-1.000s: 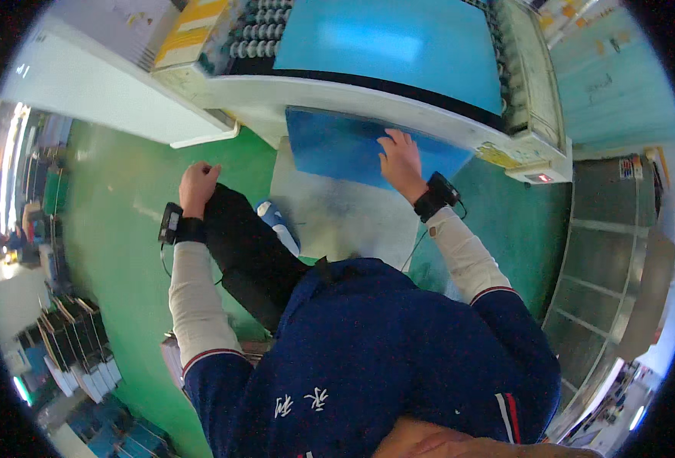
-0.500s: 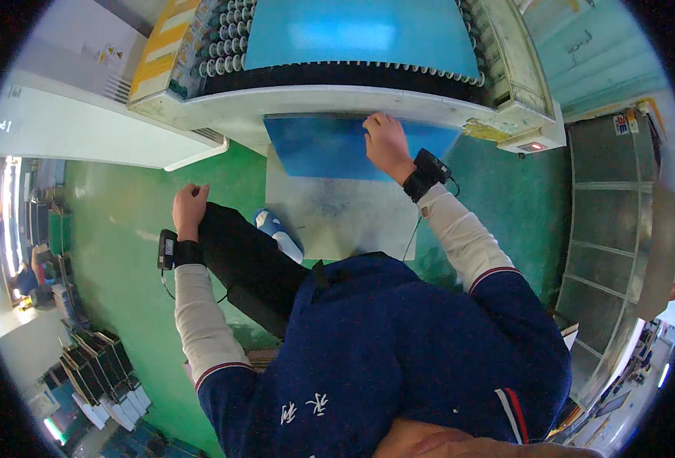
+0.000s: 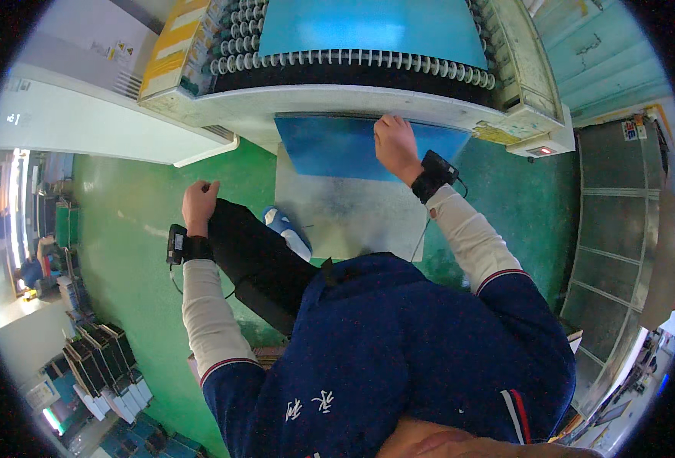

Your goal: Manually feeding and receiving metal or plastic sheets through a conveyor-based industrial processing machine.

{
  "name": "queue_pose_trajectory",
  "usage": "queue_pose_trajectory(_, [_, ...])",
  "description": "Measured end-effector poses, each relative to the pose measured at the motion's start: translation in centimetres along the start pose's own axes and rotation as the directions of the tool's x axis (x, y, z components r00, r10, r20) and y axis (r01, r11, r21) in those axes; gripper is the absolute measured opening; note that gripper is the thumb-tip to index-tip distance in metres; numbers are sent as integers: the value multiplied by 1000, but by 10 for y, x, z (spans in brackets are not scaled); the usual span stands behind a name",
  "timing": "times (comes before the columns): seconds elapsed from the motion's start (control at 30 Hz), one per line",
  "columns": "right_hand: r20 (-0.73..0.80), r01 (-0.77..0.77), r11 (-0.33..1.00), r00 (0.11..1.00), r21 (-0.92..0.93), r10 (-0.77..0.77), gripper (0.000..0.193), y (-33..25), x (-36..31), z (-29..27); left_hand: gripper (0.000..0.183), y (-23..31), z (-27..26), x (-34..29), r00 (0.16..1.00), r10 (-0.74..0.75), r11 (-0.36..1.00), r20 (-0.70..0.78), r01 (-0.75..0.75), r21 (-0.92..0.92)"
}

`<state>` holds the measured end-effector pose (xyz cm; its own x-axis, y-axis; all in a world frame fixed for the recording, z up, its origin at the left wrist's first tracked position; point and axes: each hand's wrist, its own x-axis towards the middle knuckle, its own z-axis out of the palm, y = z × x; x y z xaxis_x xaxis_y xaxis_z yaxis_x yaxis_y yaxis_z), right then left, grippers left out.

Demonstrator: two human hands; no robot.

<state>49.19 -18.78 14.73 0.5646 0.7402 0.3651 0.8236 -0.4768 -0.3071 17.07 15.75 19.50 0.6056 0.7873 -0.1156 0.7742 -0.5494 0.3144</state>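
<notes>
The sheet (image 3: 375, 29) is now farther in, so more rollers (image 3: 471, 75) show, with left hand (image 3: 199, 206) curled and right hand (image 3: 395, 145) by the board (image 3: 330, 149), grip unclear.

One left hand (image 3: 199, 208), one right hand (image 3: 396, 145), two black wristbands (image 3: 428, 185), one blue shoe (image 3: 279, 220), one roller machine (image 3: 345, 102) with one blue sheet (image 3: 372, 30) up top. Plus blue sheeting (image 3: 330, 149) below, can't tell if it's a single piece or a few.
</notes>
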Motion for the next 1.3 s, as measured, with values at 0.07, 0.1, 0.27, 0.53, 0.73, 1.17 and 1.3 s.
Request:
queue_pose_trajectory(0.07, [-20, -3, 1000, 1000, 9, 3, 10, 1, 1, -2, 43, 2, 2, 1, 1000, -4, 1000, 7, 4, -2])
queue_pose_trajectory(0.1, [11, -10, 1000, 1000, -2, 10, 10, 1, 2, -3, 43, 4, 2, 1, 1000, -11, 1000, 15, 11, -5])
queue_pose_trajectory(0.27, [1, 10, 1000, 1000, 7, -10, 11, 1, 0, -3, 42, 8, -4, -5, 999, -4, 1000, 33, 4, 5])
queue_pose_trajectory(0.53, [-67, -56, 997, 996, 46, 59, 10, -7, -5, -4, 42, 13, -3, -3, 999, 19, 999, 34, -20, 42])
queue_pose_trajectory(0.73, [51, -7, 997, 999, 82, 3, 7, -14, -13, -5, 41, 14, -6, -8, 1000, 10, 1000, 14, -10, 16])
queue_pose_trajectory(1.17, [440, -130, 978, 897, 165, 45, 30, -10, -37, 11, 63, 85, 130, -7, 998, 30, 790, -55, -57, -610])
queue_pose_trajectory(1.3, [514, -203, 948, 856, 246, 50, 42, -26, -34, -10, 52, 112, 128, -23, 986, -76, 574, 148, 165, -802])
